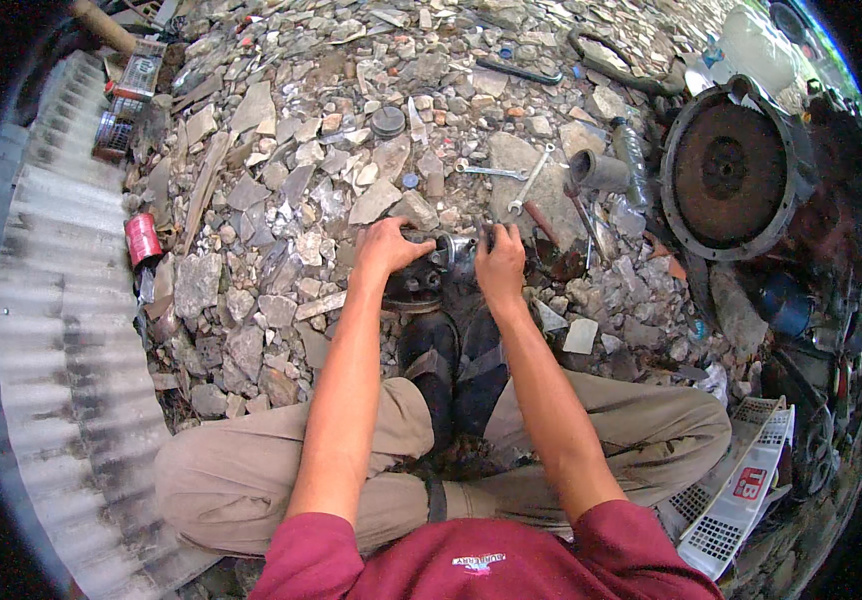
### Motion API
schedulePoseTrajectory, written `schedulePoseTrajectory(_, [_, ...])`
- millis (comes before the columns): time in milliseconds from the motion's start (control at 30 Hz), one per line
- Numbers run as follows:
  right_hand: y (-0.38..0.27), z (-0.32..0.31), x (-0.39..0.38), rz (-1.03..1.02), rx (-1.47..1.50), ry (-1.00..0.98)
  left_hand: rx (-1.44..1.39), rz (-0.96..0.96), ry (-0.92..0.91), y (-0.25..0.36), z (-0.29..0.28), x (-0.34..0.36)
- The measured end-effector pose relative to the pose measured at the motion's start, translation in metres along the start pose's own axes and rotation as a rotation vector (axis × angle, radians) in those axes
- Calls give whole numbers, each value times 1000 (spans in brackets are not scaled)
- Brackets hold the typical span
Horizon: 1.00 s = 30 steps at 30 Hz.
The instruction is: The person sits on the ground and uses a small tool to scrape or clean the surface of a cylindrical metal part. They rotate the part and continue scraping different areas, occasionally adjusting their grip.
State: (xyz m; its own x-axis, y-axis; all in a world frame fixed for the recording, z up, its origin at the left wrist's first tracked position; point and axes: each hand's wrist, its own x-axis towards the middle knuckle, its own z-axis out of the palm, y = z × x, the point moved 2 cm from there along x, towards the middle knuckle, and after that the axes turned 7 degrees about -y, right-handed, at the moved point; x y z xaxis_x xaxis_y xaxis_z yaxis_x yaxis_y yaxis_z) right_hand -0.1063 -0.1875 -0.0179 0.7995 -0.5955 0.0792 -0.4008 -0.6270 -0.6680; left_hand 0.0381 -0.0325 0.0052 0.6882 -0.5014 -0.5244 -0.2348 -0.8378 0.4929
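A dark, greasy metal machine part (414,284) with a round base rests on the ground just beyond my shoes. My left hand (381,248) grips its far left side, thumb stretched toward the middle. Joined to it or touching it, I cannot tell which, is a shiny silver cylindrical piece (460,257). My right hand (501,262) has its fingers curled at the right side of that piece, its fingertips partly hidden. Beyond my right hand lie two wrenches, one (492,171) lying crosswise and one (532,180) slanting, and a red-brown handle (541,224).
Broken stone and rubble (251,190) cover the ground. A large round metal housing (673,200) stands at the right, near a plastic bottle (631,160) and a short pipe (599,171). Corrugated sheeting (61,330) runs along the left, beside a red can (142,238). A white plastic basket (736,485) lies near right.
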Motion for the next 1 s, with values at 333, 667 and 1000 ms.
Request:
schedulePoseTrajectory(333, [6,3,-8,-171,-221,-93,-7,-6,18,-10,4,7])
schedulePoseTrajectory(667, [2,4,-18,-186,-344,27,44,16,9,-4,-1,3])
schedulePoseTrajectory(1000, [8,-12,-42,-311,-374,-239,33,5,-4,-7,1,3])
